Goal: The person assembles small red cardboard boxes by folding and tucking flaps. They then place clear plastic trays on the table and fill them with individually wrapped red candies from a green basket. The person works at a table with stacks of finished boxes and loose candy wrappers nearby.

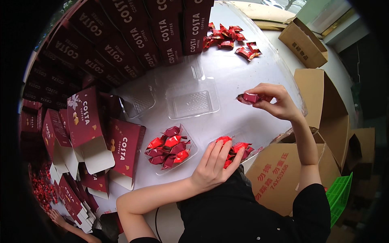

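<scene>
My right hand is raised over the right side of the table, pinching a dark-red wrapped candy between thumb and fingertips. Lower down, my left hand lies with its fingers stretched out on red and maroon wrapped candies. These sit in a clear plastic tray near the table's front edge, partly covered by that hand. To its left stands another clear tray, filled with red and maroon candies. Beyond it lie a bare clear tray and a tilted one.
Stacked maroon boxes wall off the back left. Open maroon cartons lie at left, near a co-worker's hand and a red candy heap. Loose candies lie at the back. Cardboard boxes and a green basket stand right.
</scene>
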A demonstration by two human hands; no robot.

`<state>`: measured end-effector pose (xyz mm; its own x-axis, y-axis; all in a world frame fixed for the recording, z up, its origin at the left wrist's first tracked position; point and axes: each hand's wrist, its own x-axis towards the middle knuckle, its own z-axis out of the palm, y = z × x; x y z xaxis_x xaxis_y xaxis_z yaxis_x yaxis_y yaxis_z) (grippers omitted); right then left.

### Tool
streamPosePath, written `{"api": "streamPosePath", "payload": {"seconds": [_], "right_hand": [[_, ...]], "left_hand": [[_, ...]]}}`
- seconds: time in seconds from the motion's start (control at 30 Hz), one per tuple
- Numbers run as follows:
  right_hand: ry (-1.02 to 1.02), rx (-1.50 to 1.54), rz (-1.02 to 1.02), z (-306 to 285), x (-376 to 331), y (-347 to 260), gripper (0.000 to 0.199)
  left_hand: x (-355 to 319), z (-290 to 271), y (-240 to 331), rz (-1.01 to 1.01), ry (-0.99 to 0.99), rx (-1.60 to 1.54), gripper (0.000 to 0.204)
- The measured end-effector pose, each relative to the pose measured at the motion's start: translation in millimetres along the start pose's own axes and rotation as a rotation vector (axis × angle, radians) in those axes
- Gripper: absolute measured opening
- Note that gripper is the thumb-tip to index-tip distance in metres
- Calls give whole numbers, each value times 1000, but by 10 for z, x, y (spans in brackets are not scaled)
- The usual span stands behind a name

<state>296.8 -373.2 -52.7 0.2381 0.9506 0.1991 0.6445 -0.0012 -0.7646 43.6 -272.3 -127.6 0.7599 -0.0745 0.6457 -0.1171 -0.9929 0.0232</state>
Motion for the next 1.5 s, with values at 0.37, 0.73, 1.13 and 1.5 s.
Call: {"api": "streamPosePath", "payload": {"seconds": [0.37,0.73,1.13,1.5], "right_hand": [[-273,-580,-250,238,-238,-472,26],[-352,-685,-158,276,-260,-531,22],[-183,-152,11,379,-307,-596,29],[-111,-345,-17,447,-319,-609,21]], "left_hand": [[-20,33,9,-4,20,7,31],[16,12,7,4,-15,48,30],[24,18,-3,17,-7,47,30],[20,11,-14,24,-17,28,30]]}}
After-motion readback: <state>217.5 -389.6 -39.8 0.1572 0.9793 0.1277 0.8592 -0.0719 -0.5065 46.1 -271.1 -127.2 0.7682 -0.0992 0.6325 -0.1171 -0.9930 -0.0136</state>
